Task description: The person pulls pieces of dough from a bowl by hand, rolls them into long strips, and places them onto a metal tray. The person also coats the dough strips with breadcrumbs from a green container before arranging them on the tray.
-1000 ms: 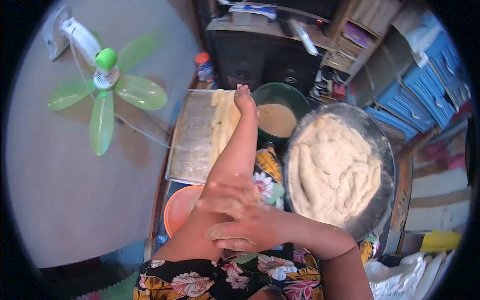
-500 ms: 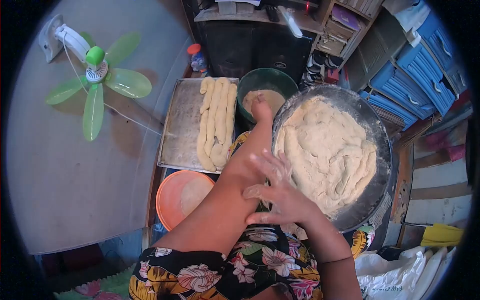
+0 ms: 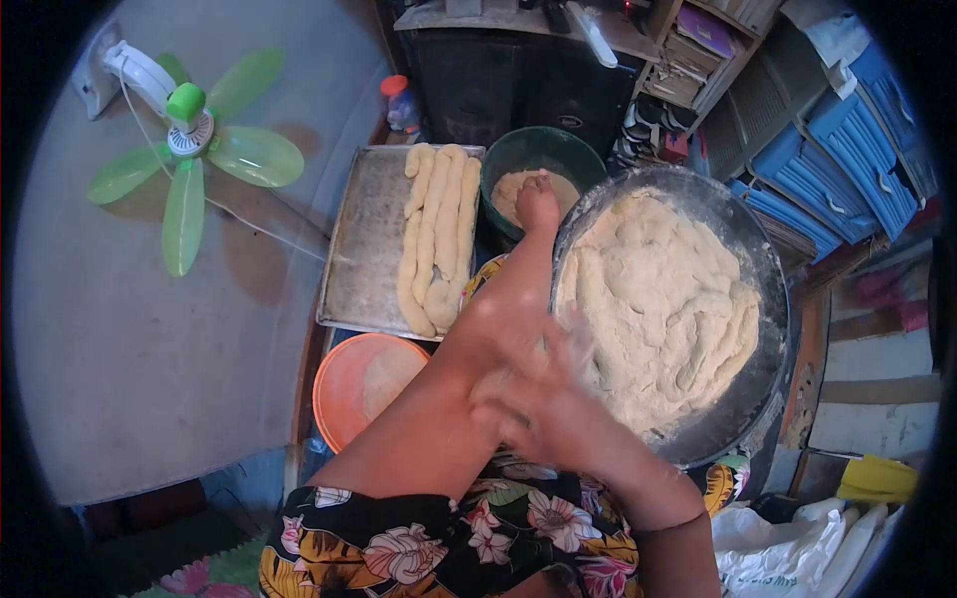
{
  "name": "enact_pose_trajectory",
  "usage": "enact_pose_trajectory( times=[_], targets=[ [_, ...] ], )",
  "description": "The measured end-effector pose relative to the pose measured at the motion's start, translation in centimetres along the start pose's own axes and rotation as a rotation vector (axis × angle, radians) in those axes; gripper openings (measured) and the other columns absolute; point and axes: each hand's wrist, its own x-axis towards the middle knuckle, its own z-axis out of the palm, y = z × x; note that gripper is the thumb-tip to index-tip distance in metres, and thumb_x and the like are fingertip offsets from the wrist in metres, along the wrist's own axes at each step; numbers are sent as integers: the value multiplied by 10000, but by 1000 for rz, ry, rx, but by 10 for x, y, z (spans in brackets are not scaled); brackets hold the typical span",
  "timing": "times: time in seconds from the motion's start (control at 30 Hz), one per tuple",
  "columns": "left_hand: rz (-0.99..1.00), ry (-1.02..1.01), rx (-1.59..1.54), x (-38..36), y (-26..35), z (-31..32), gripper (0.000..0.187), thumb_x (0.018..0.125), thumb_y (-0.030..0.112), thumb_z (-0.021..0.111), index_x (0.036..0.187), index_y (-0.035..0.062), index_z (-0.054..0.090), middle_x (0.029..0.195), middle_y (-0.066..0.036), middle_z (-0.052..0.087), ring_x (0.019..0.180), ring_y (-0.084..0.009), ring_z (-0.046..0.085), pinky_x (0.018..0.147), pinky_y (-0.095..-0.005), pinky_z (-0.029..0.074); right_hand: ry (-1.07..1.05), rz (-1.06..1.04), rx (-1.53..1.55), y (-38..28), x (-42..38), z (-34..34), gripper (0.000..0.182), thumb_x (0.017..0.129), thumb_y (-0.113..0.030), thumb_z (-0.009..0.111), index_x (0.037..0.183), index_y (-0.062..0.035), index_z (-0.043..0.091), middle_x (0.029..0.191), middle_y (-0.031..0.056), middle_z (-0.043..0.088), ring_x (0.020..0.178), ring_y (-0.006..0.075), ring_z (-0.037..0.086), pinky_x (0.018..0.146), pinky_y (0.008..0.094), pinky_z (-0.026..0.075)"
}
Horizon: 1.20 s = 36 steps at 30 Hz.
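My left hand [image 3: 539, 205] reaches into a dark green bucket [image 3: 505, 148], its fingers curled at the tan, crumbly powder [image 3: 510, 189] inside. What those fingers hold, if anything, I cannot tell. Across my left forearm lies my right hand [image 3: 528, 384], dusted pale and blurred by motion, with fingers spread apart and nothing in them. Right of both arms, a wide dark basin [image 3: 773, 299] holds a large mass of pale dough [image 3: 663, 299]. Long dough ropes [image 3: 439, 234] lie side by side on the right part of a metal baking tray [image 3: 364, 239].
An orange bucket [image 3: 334, 384] with pale powder inside stands below the tray. A green-bladed fan [image 3: 189, 135] is mounted at the left. Blue drawers [image 3: 847, 149] and a cluttered shelf [image 3: 688, 60] are behind the basin. White plastic bags [image 3: 778, 548] lie at the lower right.
My right hand has shifted slightly down and left against the left forearm and is now blurred. My left hand stays in the green bucket; the whole view has shifted slightly.
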Motion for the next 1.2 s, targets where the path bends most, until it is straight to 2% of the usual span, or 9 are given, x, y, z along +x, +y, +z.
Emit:
enact_pose_trajectory(
  times=[0.27,0.4,0.53,0.67,0.83,0.9,1.0,1.13,1.2],
  targets=[
    [0,-27,54,-3,0,2,444,913,411,376,925,26,598,926,-225,600,922,-391,552,818,-471,416,50,-125,74,-10,-7,7,107,711,-172,678,816,-164,656,1375,115,361,1290,402,227,1031,586,42],
    [-12,-43,83,-2,6,-2,440,910,415,380,924,32,596,919,-226,601,913,-395,554,809,-470,419,97,112,24,14,1,6,87,720,-181,673,803,-165,655,1389,97,355,1316,363,215,1041,571,26],
    [-7,-68,104,-3,3,-1,438,907,418,386,920,32,592,909,-231,601,904,-402,556,793,-479,424,69,-151,88,-27,-9,-1,79,735,-149,655,814,-155,652,1389,102,362,1316,340,234,1039,542,87],
    [69,-30,107,-3,3,-3,439,906,420,388,911,30,590,909,-228,606,889,-406,562,779,-494,424,103,194,72,14,2,5,52,753,-167,652,805,-166,648,1391,75,363,1326,317,222,1047,526,70],
    [65,-37,140,0,-9,4,441,907,418,385,915,28,590,907,-223,610,884,-402,565,777,-494,426,38,-196,207,-16,-15,-7,136,751,-219,682,865,-172,624,1316,79,434,1258,344,307,1018,547,136],
    [58,-48,108,1,-4,5,443,908,418,383,918,27,590,905,-222,610,886,-400,564,780,-493,426,30,53,285,29,-11,-17,163,727,-190,708,840,-151,597,1244,99,469,1215,334,358,1027,485,186],
    [73,48,58,-8,14,-9,428,910,402,402,894,18,590,876,-221,613,863,-397,567,754,-462,431,619,470,128,133,-36,-26,174,718,-56,689,792,-41,532,1065,176,557,1042,299,518,883,353,407],
    [102,-122,-137,-13,37,-21,337,908,304,453,904,-4,589,862,-203,610,837,-356,566,746,-397,420,808,934,-272,238,-120,-27,199,810,-153,582,948,-11,559,1219,207,503,1130,346,473,926,372,393],
    [308,-128,-255,-28,55,-31,291,884,276,495,856,2,589,812,-203,606,829,-370,570,703,-420,425,785,945,-355,254,-147,-6,234,797,-134,574,999,-17,555,1217,208,503,1135,346,468,935,373,388]
  ],
)
